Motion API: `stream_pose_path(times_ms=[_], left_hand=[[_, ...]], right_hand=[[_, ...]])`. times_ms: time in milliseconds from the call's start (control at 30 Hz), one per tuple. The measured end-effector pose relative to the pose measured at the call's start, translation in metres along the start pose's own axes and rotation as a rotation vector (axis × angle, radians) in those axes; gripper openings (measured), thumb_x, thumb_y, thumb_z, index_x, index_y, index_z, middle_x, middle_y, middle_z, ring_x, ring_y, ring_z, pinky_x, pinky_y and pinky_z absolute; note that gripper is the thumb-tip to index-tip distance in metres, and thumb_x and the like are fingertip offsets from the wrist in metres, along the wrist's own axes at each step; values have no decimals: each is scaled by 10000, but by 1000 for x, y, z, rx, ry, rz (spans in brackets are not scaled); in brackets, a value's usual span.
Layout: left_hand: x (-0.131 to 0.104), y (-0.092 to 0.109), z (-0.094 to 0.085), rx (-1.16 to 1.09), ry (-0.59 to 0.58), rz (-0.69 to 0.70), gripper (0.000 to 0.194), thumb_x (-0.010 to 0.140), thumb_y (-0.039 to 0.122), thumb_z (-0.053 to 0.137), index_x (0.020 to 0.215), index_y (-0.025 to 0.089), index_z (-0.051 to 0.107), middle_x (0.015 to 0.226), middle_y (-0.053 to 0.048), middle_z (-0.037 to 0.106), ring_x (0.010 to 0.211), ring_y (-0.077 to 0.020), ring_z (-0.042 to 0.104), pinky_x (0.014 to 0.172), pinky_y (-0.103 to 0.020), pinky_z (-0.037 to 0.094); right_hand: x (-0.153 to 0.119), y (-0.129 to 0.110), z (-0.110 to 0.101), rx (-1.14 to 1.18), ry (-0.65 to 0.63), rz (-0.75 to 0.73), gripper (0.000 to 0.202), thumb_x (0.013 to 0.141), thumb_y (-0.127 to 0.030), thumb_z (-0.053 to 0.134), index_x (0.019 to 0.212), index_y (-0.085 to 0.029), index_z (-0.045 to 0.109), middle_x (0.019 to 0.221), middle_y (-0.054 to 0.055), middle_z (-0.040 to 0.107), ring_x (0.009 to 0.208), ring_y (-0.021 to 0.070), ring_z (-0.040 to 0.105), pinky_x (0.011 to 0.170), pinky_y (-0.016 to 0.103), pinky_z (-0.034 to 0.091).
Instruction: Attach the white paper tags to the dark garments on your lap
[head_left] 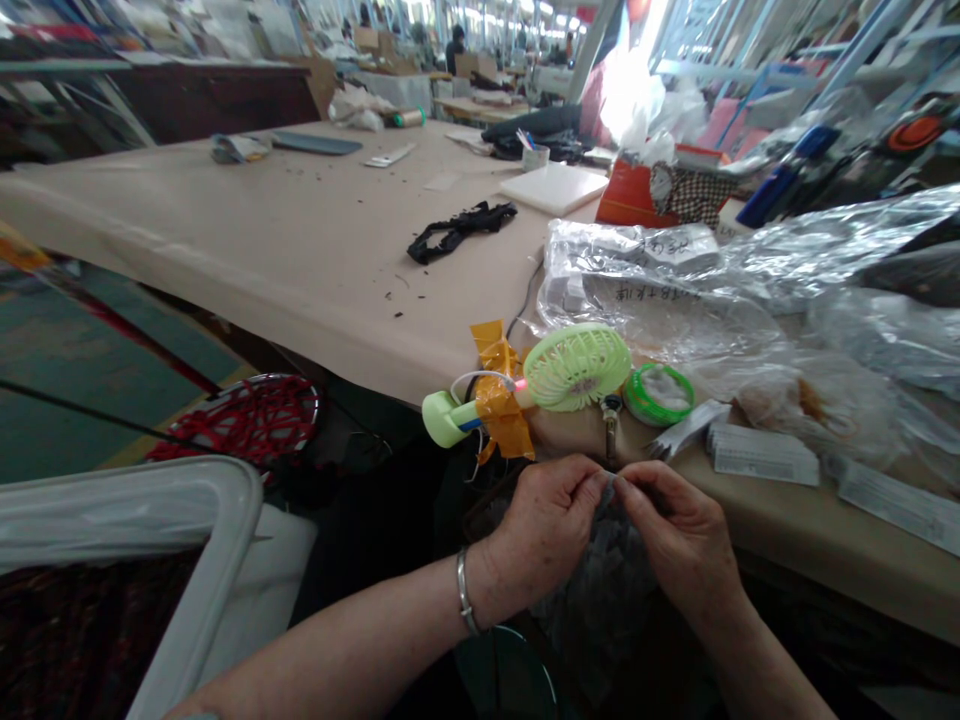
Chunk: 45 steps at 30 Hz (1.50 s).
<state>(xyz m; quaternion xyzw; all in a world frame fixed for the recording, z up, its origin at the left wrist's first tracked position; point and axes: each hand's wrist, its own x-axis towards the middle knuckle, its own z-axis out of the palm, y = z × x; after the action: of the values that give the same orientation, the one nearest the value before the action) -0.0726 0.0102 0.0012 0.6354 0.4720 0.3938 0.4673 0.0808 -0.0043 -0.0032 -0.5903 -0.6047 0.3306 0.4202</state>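
Note:
My left hand (551,520) and my right hand (679,530) meet at the table's front edge, thumbs and forefingers pinched. Between their fingertips is a small pale piece (608,483), too small and covered to name. Below the hands hangs a heap of greyish translucent material (600,580), blurred in shadow. Just beyond the fingers, a small metal fitting with a black knob (611,415) stands at the edge. A light-green handheld fan (577,368) lies fixed there with orange-brown tape (495,390). To its right is a green-rimmed round tub (660,393) with white contents.
Stacks of printed white labels (761,455) lie along the right edge. Clear plastic bags (660,290) cover the table's right side. A black fabric strip (457,232) rests mid-table (300,240). Left of me stand a white bin (240,500) and a basket of red strips (247,415).

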Motion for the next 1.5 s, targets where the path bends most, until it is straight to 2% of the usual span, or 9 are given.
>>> stream_pose_path(times_ms=[433, 600, 733, 900, 1033, 1167, 1333, 1400, 1500], left_hand=[[6, -3, 3, -1, 20, 40, 237, 886, 191, 474, 705, 154, 622, 631, 30, 577, 599, -75, 500, 579, -171, 355], [-4, 0, 0, -3, -15, 6, 243, 894, 206, 462, 724, 158, 628, 656, 21, 597, 618, -85, 521, 596, -174, 375], [-12, -8, -1, 17, -55, -40, 257, 900, 237, 460, 745, 163, 652, 680, 3, 629, 646, -106, 550, 607, -193, 385], [-13, -30, 2, 79, -130, -91, 253, 884, 243, 477, 1014, 187, 687, 955, -47, 710, 869, -173, 626, 778, -254, 422], [-15, -41, 7, 145, -200, -162, 248, 856, 238, 471, 875, 161, 706, 823, -55, 701, 771, -181, 615, 707, -267, 414], [-17, -43, 11, 107, -217, -181, 240, 842, 231, 463, 768, 160, 680, 699, -20, 637, 674, -150, 550, 632, -251, 372], [-14, -31, 24, -155, -245, -282, 170, 792, 183, 506, 665, 149, 614, 642, -1, 572, 657, -129, 507, 637, -243, 369], [-11, -21, 33, -426, -285, -410, 153, 812, 239, 534, 730, 145, 622, 681, -15, 600, 672, -136, 544, 661, -253, 410], [-4, -5, 47, -966, -382, -662, 321, 880, 415, 496, 908, 128, 637, 772, -53, 637, 663, -139, 593, 656, -274, 471]], right_hand=[[3, -4, 3, -21, 62, -83, 164, 847, -307, 577, 746, -186, 622, 632, -25, 597, 587, 100, 554, 564, 186, 449], [-10, -1, -1, -89, 22, -102, 129, 867, -310, 585, 852, -198, 646, 692, -19, 662, 612, 110, 621, 577, 180, 494], [-18, 2, -23, -316, 75, -306, 117, 876, -259, 591, 978, -217, 630, 791, -16, 695, 666, 110, 663, 642, 180, 523], [-7, 12, -44, -734, 257, -599, 204, 888, -245, 565, 1071, -176, 621, 998, 85, 667, 979, 225, 618, 904, 358, 497], [-1, 28, -39, -954, 270, -589, 431, 875, -274, 577, 1274, -117, 529, 1214, 153, 611, 1188, 332, 504, 1004, 502, 424], [-4, 36, -37, -950, 294, -622, 344, 864, -213, 608, 1202, -149, 586, 1174, 120, 652, 1185, 324, 518, 1006, 512, 412], [-6, 28, -49, -815, 338, -678, 104, 851, -141, 633, 932, -200, 660, 975, 43, 715, 1022, 244, 610, 1004, 505, 401], [-12, 24, -51, -745, 313, -711, 113, 843, -113, 634, 913, -200, 654, 950, 37, 712, 1007, 227, 613, 996, 494, 410], [-30, 18, -48, -633, 230, -755, 157, 838, -67, 608, 931, -189, 641, 966, 49, 699, 1058, 228, 592, 989, 478, 419]])
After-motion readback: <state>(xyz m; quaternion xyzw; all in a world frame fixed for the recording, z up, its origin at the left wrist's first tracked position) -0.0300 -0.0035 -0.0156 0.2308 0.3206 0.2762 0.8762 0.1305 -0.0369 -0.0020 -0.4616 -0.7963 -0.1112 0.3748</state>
